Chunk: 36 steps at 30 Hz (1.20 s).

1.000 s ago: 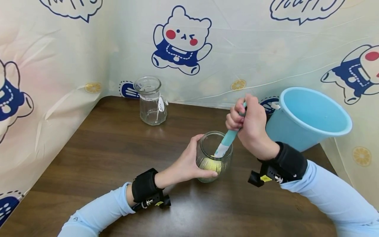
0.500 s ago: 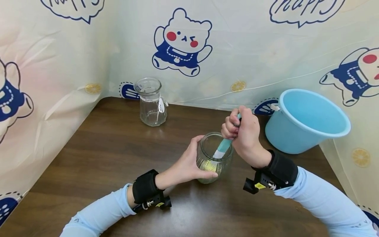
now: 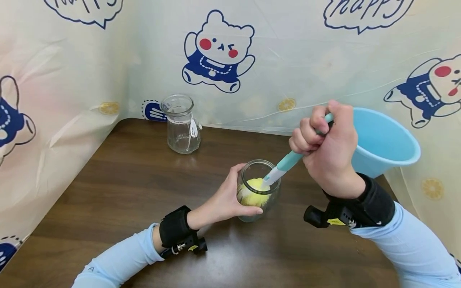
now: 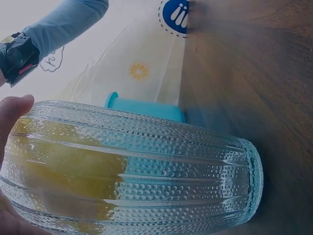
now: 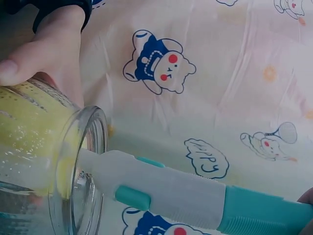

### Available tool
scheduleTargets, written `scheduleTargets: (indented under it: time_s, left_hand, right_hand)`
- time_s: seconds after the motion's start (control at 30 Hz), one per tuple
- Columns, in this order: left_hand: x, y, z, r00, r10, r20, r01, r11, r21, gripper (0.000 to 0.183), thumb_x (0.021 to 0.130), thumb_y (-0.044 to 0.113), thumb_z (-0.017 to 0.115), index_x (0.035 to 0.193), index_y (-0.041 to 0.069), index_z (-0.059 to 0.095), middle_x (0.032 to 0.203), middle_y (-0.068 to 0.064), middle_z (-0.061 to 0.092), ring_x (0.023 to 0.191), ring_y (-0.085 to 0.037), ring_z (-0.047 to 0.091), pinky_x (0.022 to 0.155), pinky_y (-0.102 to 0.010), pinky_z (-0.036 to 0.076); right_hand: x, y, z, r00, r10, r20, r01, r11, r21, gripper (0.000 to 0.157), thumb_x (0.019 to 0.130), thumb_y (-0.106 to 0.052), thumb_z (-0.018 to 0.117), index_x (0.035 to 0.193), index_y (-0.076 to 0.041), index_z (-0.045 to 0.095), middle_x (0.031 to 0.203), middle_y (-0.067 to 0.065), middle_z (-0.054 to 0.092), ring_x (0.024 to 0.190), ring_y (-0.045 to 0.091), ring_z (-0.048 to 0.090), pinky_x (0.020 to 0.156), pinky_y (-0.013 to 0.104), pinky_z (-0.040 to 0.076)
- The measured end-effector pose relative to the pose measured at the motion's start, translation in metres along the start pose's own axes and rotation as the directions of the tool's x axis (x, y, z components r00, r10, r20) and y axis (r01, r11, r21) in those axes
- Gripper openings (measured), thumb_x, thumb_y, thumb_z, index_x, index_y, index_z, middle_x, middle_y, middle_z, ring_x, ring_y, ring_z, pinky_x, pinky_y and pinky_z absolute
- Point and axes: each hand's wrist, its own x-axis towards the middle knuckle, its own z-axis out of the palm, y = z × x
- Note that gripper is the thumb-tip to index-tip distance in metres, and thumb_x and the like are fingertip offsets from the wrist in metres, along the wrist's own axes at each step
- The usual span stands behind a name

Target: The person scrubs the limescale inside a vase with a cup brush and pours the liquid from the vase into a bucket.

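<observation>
In the head view my left hand [image 3: 225, 200] holds a clear glass jar [image 3: 271, 205] on the brown table, thumb at the near side and fingers behind. My right hand [image 3: 325, 148] grips the teal and white handle of a sponge bottle brush [image 3: 288, 161], which slants down into the jar's mouth. The brush's yellow sponge head [image 3: 253, 193] sits in the upper part of the jar, just below the rim. Through the dotted glass in the left wrist view, the sponge [image 4: 68, 166] fills the mouth end. White neck and teal inserts of the brush [image 5: 171, 188] show in the right wrist view.
A second glass jar [image 3: 183, 134] with a white tag stands at the table's back left. A light blue bucket [image 3: 385, 138] stands at the back right, partly behind my right hand. Patterned cloth [image 3: 151, 48] hangs along the back and sides of the table [image 3: 144, 176].
My right hand dipped lower, then rose and moved right, drawing the sponge head from deeper in the jar up to near its rim. My left hand keeps its hold on the jar.
</observation>
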Motion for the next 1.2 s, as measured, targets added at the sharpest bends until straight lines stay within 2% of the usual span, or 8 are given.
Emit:
scheduleTargets:
  time_s: [0.13, 0.4, 0.6, 0.8, 1.03, 1.2]
  left_hand:
    - [0.000, -0.001, 0.000, 1.000, 0.010, 0.010, -0.009, 1.000, -0.004, 0.097, 0.061, 0.016, 0.085, 0.133, 0.007, 0.020, 0.130, -0.012, 0.038, 0.115, -0.018, 0.043, 0.096, -0.036, 0.036]
    - [0.000, 0.002, -0.003, 1.000, 0.025, 0.008, -0.025, 1.000, -0.006, 0.097, 0.062, 0.017, 0.084, 0.133, 0.004, 0.019, 0.130, -0.015, 0.037, 0.115, -0.023, 0.043, 0.096, -0.036, 0.036]
    - [0.001, 0.001, -0.001, 1.000, 0.030, -0.004, -0.030, 0.999, 0.025, 0.096, 0.061, 0.018, 0.085, 0.132, 0.003, 0.021, 0.129, -0.013, 0.038, 0.113, -0.020, 0.044, 0.095, -0.035, 0.037]
    - [0.002, 0.001, 0.000, 1.000, 0.028, 0.013, -0.028, 0.999, 0.033, 0.097, 0.062, 0.019, 0.084, 0.133, 0.003, 0.019, 0.130, -0.015, 0.037, 0.113, -0.019, 0.044, 0.094, -0.034, 0.038]
    - [0.004, 0.001, -0.002, 1.000, 0.027, 0.007, -0.027, 0.999, 0.040, 0.097, 0.062, 0.019, 0.084, 0.133, 0.004, 0.019, 0.130, -0.014, 0.036, 0.113, -0.021, 0.044, 0.094, -0.034, 0.038]
    - [0.001, 0.000, -0.002, 1.000, 0.004, 0.017, -0.005, 1.000, 0.015, 0.098, 0.062, 0.019, 0.084, 0.134, 0.005, 0.019, 0.130, -0.012, 0.037, 0.114, -0.019, 0.043, 0.095, -0.035, 0.036]
  right_hand:
    - [0.000, 0.003, -0.003, 1.000, 0.029, -0.010, -0.029, 0.997, 0.068, 0.032, 0.086, -0.010, 0.008, 0.056, -0.013, 0.019, 0.049, -0.004, 0.012, 0.041, 0.009, 0.011, 0.041, 0.024, 0.008]
    - [-0.008, 0.030, -0.012, 0.997, 0.068, -0.025, -0.067, 0.998, 0.009, 0.039, 0.091, -0.012, 0.008, 0.055, -0.014, 0.022, 0.047, -0.003, 0.014, 0.039, 0.012, 0.014, 0.042, 0.028, 0.009]
    - [-0.013, 0.055, -0.017, 0.997, 0.069, 0.015, -0.070, 0.997, 0.028, 0.040, 0.091, -0.009, 0.007, 0.055, -0.013, 0.024, 0.047, -0.002, 0.014, 0.039, 0.013, 0.012, 0.041, 0.029, 0.007]
    - [-0.017, 0.071, -0.021, 0.997, 0.051, 0.058, -0.048, 0.998, -0.043, 0.043, 0.096, -0.014, 0.010, 0.056, -0.012, 0.026, 0.047, 0.000, 0.017, 0.037, 0.014, 0.013, 0.038, 0.029, 0.009]
    - [-0.017, 0.070, -0.020, 0.996, 0.006, 0.090, -0.002, 0.999, -0.041, 0.042, 0.095, -0.011, 0.010, 0.056, -0.011, 0.027, 0.046, 0.000, 0.019, 0.036, 0.014, 0.015, 0.036, 0.028, 0.010]
    - [-0.015, 0.051, -0.014, 0.997, -0.005, 0.075, 0.004, 1.000, 0.010, 0.041, 0.092, -0.010, 0.005, 0.055, -0.012, 0.024, 0.047, -0.001, 0.014, 0.038, 0.013, 0.012, 0.038, 0.028, 0.009]
